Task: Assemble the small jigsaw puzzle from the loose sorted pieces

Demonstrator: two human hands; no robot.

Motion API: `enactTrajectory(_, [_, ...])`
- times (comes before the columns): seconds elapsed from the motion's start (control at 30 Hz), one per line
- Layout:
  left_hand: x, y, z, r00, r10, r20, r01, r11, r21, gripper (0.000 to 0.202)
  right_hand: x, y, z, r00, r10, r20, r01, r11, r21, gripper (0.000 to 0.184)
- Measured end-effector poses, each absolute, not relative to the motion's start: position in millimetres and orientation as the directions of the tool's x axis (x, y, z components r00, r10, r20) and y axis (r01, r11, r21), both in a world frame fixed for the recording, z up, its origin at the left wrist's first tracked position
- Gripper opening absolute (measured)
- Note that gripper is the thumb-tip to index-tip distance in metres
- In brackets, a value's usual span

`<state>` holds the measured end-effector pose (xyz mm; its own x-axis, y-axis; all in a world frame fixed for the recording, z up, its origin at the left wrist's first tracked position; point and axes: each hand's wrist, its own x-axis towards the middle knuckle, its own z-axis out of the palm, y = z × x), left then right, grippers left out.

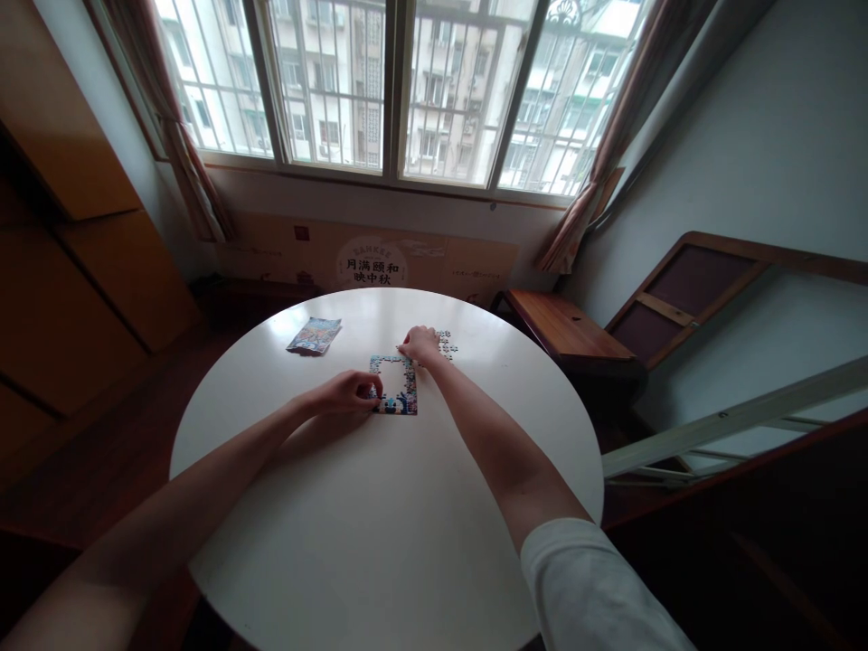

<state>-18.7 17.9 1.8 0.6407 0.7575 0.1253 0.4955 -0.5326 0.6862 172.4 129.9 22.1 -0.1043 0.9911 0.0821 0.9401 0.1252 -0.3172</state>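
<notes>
A partly assembled jigsaw puzzle lies on the round white table, its border joined around a bare middle, with more pieces filled in along the near side. My left hand is curled at the puzzle's left edge, fingertips bent down over the border; what they grip, if anything, is hidden. Beyond the puzzle's upper right corner, my right hand pinches what looks like a small puzzle piece between thumb and forefinger. Several loose puzzle pieces lie just right of that hand, partly hidden by it.
A colourful flat packet rests on the white table, left of the puzzle. Behind the table stand a printed carton panel and a barred window. A wooden stool or small table is at the right, cabinets at the left.
</notes>
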Motion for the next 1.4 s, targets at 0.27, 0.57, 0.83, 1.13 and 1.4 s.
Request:
enactTrajectory(0.27, [-20,18,0,0.632,0.764,0.129,0.492,-0.525,0.695,0.026,179,131,16,-0.15,0.982,0.11,0.893,0.183,-0.412,0.017])
enactTrajectory(0.57, [-21,19,-2,0.63,0.766,0.129,0.497,-0.526,0.69,0.025,178,113,19,-0.318,0.931,0.18,0.615,0.347,-0.708,0.014])
enactTrajectory(0.83, [-21,21,-6,0.616,0.777,0.131,0.516,-0.524,0.678,0.026,185,80,17,-0.577,0.801,0.161,0.361,0.427,-0.829,0.012])
enactTrajectory(1.13, [-23,24,-10,0.625,0.767,0.142,0.508,-0.539,0.672,0.028,203,61,12,-0.67,0.733,0.114,0.262,0.378,-0.888,0.021])
enactTrajectory(1.4, [-23,22,-5,0.631,0.765,0.131,0.527,-0.546,0.651,0.026,206,61,5,-0.695,0.714,0.086,0.262,0.363,-0.894,0.027])
